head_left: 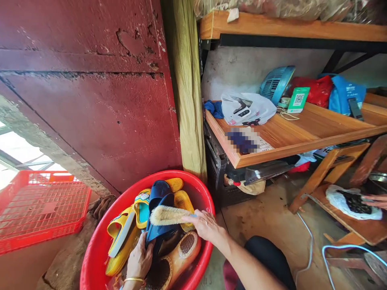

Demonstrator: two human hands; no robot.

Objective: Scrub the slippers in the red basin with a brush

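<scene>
In my right hand (208,226) is a scrub brush (169,215) with pale bristles. Its head lies across a dark blue slipper (163,233), whose near end my left hand (139,257) grips at the side. Both hands are over a red basin (87,251) full of footwear. Left of the blue slipper are yellow slippers (116,228), one with a white sole edge. More yellow slippers (184,200) lie at the right. Towards me rests a tan shoe (181,257) with dark patterned patches on its sole. My left hand and the brush hide parts of the pile.
A red plastic crate (45,205) stands at the left beside a maroon door (90,112). Wooden shelves (320,121) at the right hold bags and a blue fan part (276,83). Another person's hand (377,200) touches a white bag (338,201) on a wooden stool.
</scene>
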